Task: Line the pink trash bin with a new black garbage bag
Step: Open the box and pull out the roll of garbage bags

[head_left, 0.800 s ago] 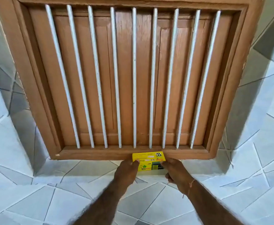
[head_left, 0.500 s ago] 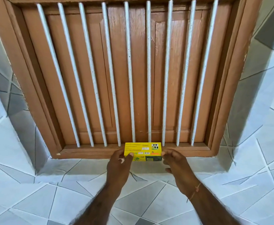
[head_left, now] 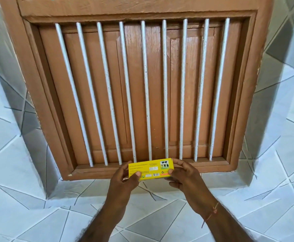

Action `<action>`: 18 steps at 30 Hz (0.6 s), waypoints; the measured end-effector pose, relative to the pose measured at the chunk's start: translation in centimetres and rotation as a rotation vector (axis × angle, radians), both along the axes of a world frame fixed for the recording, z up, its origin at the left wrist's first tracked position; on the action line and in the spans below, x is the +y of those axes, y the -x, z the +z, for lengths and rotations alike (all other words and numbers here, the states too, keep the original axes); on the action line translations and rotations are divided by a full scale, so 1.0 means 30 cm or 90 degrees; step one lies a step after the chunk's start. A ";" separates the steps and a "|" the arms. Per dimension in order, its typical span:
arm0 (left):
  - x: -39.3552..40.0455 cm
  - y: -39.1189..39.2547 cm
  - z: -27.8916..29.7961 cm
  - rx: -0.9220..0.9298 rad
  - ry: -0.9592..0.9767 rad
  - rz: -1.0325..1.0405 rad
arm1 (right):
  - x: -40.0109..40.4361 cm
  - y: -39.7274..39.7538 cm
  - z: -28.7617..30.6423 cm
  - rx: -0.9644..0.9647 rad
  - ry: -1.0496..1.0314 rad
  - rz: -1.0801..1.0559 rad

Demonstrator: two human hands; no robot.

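A small yellow box of bin bags (head_left: 151, 169) is held flat between both hands, in front of the bottom of a window frame. My left hand (head_left: 125, 180) grips its left end, thumb on the printed face. My right hand (head_left: 182, 175) grips its right end, thumb on the lower right corner. The box's printed back with a barcode and a bin picture faces me. Neither the pink trash bin nor any black bag is in view.
A brown wooden window (head_left: 142, 93) with shut shutters and several white vertical bars (head_left: 146, 88) fills the wall ahead. Its sill (head_left: 93, 169) runs just behind the box. White tiles with grey lines (head_left: 29, 206) cover the wall around and below.
Both hands have lifted the yellow box off the sill and drawn it slightly toward me. My view has dropped, so the top of the window frame now shows.
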State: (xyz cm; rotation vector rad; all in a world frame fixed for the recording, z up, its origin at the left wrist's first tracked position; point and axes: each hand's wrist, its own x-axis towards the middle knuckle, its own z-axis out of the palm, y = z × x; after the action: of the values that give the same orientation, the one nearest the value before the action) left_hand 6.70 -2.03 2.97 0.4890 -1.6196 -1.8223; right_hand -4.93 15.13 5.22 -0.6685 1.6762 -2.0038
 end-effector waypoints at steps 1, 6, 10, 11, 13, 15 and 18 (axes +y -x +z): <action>-0.006 -0.004 -0.001 0.003 -0.002 -0.006 | 0.003 -0.001 0.004 0.004 -0.002 0.006; -0.019 -0.017 0.023 -0.010 0.008 -0.009 | -0.014 -0.016 0.014 0.019 0.006 0.006; -0.032 -0.020 0.038 -0.009 0.020 0.007 | -0.042 -0.028 0.022 0.013 0.047 -0.020; -0.038 -0.021 0.039 -0.006 0.011 0.007 | -0.049 -0.024 0.022 -0.027 0.074 -0.031; -0.042 -0.023 0.048 0.012 -0.025 0.003 | -0.059 -0.008 0.021 -0.160 0.140 -0.046; -0.042 -0.026 0.060 0.021 -0.032 0.008 | -0.061 0.008 0.016 -0.228 0.151 -0.043; -0.049 -0.028 0.068 0.004 -0.012 0.018 | -0.065 0.010 0.013 -0.233 0.133 -0.054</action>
State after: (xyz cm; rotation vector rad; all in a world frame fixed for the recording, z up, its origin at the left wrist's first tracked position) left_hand 7.53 -3.49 5.00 0.5128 -1.5848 -1.8177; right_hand -5.24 13.16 5.60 -0.2757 1.3140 -2.2199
